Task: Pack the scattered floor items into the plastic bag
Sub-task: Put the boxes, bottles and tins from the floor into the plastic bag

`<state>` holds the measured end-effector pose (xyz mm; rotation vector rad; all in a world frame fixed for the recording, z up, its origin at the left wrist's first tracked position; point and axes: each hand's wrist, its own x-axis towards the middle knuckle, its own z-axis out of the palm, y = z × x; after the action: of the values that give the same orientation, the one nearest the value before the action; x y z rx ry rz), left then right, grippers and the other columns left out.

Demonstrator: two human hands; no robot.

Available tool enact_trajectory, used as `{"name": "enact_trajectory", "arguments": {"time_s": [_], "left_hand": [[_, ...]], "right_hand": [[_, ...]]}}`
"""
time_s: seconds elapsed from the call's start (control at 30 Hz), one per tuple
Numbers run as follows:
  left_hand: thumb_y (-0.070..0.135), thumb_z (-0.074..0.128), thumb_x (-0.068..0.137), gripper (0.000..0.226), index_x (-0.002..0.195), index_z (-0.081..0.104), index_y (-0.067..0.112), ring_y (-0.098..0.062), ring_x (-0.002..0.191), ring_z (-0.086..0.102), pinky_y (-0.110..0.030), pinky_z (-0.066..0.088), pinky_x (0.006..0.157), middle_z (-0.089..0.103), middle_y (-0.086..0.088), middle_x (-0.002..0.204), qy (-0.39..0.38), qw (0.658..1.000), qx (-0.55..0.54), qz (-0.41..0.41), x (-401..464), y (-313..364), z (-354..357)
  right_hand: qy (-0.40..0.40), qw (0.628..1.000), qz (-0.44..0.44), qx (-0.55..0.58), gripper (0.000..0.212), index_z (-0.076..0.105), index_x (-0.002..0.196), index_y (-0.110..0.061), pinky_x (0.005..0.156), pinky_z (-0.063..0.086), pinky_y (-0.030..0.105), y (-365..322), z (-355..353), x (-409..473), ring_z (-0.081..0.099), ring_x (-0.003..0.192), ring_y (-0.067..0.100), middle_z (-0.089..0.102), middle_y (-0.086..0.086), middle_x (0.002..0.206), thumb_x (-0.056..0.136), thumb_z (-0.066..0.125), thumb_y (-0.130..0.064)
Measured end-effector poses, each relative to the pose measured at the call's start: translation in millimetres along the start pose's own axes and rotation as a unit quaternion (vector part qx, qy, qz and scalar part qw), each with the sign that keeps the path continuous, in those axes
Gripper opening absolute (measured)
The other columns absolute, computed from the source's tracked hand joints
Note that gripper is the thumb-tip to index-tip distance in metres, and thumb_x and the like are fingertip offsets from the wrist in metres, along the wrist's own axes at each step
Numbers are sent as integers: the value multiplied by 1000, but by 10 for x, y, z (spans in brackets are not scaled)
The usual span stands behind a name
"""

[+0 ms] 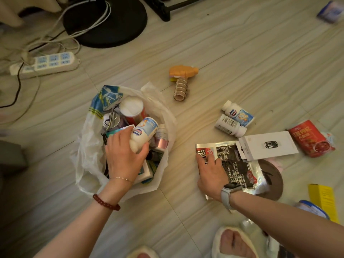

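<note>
My left hand (123, 155) grips a white bottle (143, 134) over the open plastic bag (87, 146), which stands on the floor (232, 58) already holding cans and boxes. My right hand (211, 174) lies flat, fingers spread, on a foil packet (236, 164). Two more bottles (234, 118) lie near it.

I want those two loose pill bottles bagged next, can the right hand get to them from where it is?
Probably yes. The right hand rests on the foil packet, and the two pill bottles lie on bare floor just beyond it, nothing covering them; only the white box sits alongside.
</note>
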<state>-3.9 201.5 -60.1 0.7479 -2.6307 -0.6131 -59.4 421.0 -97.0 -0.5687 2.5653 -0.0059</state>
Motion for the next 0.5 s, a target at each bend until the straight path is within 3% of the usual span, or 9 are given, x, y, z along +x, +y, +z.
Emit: {"name": "enact_trajectory", "arguments": {"time_s": [0.17, 0.37, 0.5], "left_hand": [[22, 77, 68, 51, 110, 55, 3, -38, 93, 52, -44, 42, 78, 56, -20, 106, -79, 992, 67, 73, 279, 126, 127], [34, 71, 72, 54, 115, 56, 5, -36, 91, 53, -42, 39, 73, 58, -20, 102, -75, 972, 186, 119, 456, 150, 174], [40, 50, 82, 45, 116, 56, 11, -34, 102, 52, -43, 38, 81, 58, -15, 112, -92, 978, 142, 119, 314, 199, 167]], "right_hand": [[35, 999, 26, -27, 84, 24, 138, -11, 94, 39, 43, 45, 75, -88, 37, 122, 28, 31, 9, 142, 74, 64, -49], [1, 998, 56, 15, 73, 19, 138, -17, 96, 39, 42, 15, 33, -30, 29, 127, 29, 22, 8, 145, 79, 62, -27], [-11, 998, 67, 7, 78, 11, 141, -18, 95, 39, 44, -38, 24, -21, 29, 125, 32, 19, 10, 145, 78, 56, -15]]}}
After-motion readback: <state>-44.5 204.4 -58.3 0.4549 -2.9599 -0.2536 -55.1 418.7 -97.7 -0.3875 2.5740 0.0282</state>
